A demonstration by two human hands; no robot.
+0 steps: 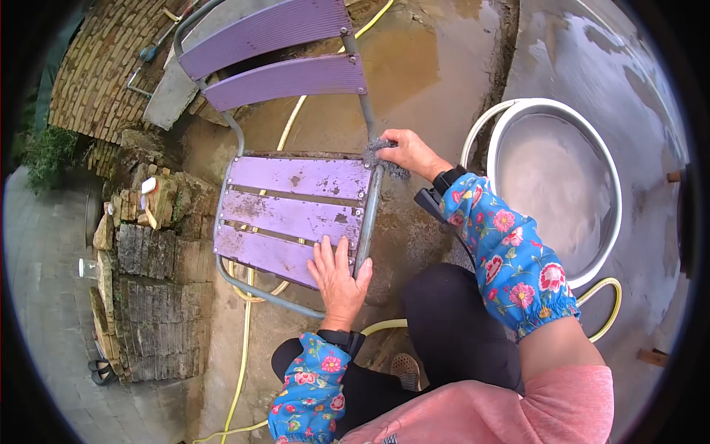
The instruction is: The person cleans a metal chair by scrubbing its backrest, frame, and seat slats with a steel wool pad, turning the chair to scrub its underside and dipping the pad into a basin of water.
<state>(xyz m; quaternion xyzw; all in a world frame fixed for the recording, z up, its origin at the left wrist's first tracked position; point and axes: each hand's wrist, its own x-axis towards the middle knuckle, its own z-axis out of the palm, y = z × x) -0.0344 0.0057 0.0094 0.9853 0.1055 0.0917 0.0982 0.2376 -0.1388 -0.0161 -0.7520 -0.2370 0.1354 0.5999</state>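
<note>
A chair with purple slats [292, 211] and a grey metal frame stands before me, its seat slats spotted with dirt and worn patches. My right hand [414, 154] grips a grey steel wool scourer [379, 152] against the frame tube, where the backrest meets the seat's right side. Spread flat, my left hand [340, 275] rests on the front seat slat near its right corner. Both forearms wear blue floral sleeves [510, 251].
A round white basin [555, 189] of cloudy water stands to the right. A yellow hose [244, 355] winds over the wet ground under the chair. Stacked bricks and tiles [159, 296] line the left, with a brush [149, 186] on top.
</note>
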